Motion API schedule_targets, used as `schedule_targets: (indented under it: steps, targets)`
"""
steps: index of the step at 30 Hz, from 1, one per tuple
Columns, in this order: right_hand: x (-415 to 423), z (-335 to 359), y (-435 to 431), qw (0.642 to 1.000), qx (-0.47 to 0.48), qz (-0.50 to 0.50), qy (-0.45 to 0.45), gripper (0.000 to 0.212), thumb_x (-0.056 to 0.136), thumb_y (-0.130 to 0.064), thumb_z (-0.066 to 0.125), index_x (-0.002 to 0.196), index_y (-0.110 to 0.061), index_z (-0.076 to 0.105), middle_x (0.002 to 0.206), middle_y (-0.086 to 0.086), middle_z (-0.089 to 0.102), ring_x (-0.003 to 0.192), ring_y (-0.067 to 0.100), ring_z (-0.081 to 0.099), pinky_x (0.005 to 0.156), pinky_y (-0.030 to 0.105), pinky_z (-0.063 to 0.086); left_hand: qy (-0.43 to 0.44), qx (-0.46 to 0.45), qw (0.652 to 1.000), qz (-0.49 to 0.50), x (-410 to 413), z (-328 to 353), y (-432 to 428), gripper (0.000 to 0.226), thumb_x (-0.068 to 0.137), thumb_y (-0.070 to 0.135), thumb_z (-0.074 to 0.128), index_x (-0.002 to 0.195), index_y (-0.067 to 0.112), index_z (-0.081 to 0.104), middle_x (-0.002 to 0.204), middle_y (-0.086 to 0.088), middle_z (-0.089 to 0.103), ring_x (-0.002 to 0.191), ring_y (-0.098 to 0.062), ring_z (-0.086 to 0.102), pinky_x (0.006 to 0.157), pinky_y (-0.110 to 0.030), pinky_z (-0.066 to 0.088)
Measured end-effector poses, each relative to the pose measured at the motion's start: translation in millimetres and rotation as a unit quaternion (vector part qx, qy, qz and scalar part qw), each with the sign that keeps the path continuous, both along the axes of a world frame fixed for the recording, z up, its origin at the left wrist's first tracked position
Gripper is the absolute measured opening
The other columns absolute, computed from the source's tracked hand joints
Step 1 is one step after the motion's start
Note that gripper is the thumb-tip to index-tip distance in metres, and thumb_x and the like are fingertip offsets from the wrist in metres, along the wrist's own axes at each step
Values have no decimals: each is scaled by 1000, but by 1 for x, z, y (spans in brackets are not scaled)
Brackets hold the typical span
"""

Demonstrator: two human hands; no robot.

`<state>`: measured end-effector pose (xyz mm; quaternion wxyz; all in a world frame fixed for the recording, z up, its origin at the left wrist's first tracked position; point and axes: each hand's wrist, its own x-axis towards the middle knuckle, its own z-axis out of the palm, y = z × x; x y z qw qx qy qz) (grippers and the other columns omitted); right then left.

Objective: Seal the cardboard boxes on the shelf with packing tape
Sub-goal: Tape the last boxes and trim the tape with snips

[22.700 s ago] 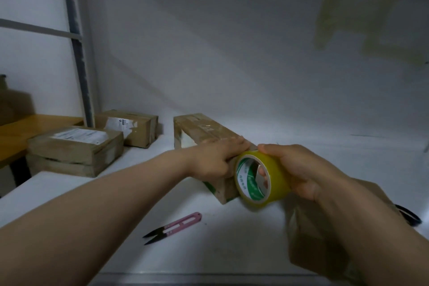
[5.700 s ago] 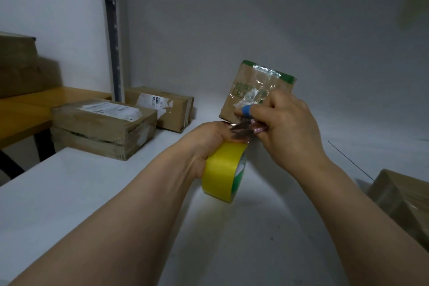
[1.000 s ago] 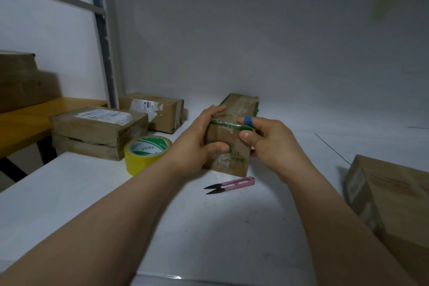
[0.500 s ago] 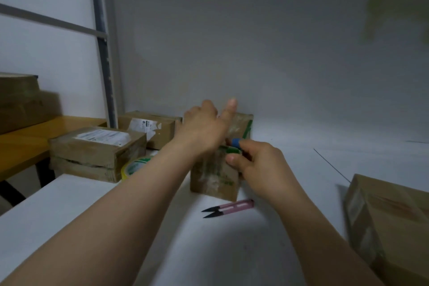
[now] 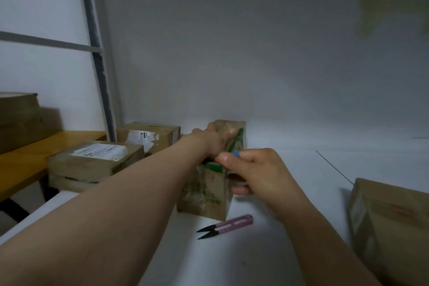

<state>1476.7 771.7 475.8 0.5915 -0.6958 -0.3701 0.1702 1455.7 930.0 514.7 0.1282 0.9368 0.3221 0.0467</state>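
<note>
While the left grip [image 5: 217, 140] lies flat atop the box [image 5: 204, 195], the right grip [image 5: 257, 169] clamps its near edge

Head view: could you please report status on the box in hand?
Left hand flat on long box top. Right hand grips its near end. Pink snips lie beside it.

Dim grey wall [image 5: 255, 53] behind white shelf [image 5: 232, 262]; metal upright [image 5: 99, 76] and wooden tabletop [image 5: 46, 146] left.

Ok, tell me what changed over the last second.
The left hand slid along the top of the long box from near end to far end. The right hand still holds the near end; pink snips and the two left boxes stayed put.
</note>
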Motion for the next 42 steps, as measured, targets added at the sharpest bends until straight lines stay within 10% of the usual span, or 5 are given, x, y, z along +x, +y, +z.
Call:
schedule_targets:
  steps: [3,7,18,33,42]
  targets:
    - [13,4,-7,980,108,-143,84,39,91,-43,67,72,-10,76,76,6,76,77,25,74,75,42,63,-4,-7,998,-70,-3,0,1,93,87,82,22,159,29,-2,161,-20,25,145,-38,32,118,-49,27]
    - [25,-4,-12,916,-37,-376,-132,26,98,-41,49,105,-21,64,97,-2,65,87,21,60,77,38,49,0,-15,980,-199,-9,3,-8,89,88,79,28,158,38,-10,164,-10,25,147,-27,32,121,-42,25]
    - [45,-17,-7,901,-45,-420,-99,69,100,-51,41,159,-21,21,164,10,16,148,33,18,118,50,21,6,12,968,-250,-8,4,-8,69,100,65,19,154,46,-19,163,-1,29,148,-20,31,117,-31,21]
    - [47,-20,-5,913,-9,-403,-54,42,105,-39,37,134,-8,40,138,19,43,127,34,38,98,46,38,27,-18,997,-69,34,2,-53,80,96,72,21,155,18,26,157,-13,36,141,-35,38,114,-54,30]
    - [59,-15,-19,885,148,-416,149,57,92,-67,26,115,-22,53,119,7,57,110,32,54,98,51,46,14,-24,975,-219,29,9,-49,57,99,66,36,134,22,47,132,-4,57,115,-23,56,104,-47,43]
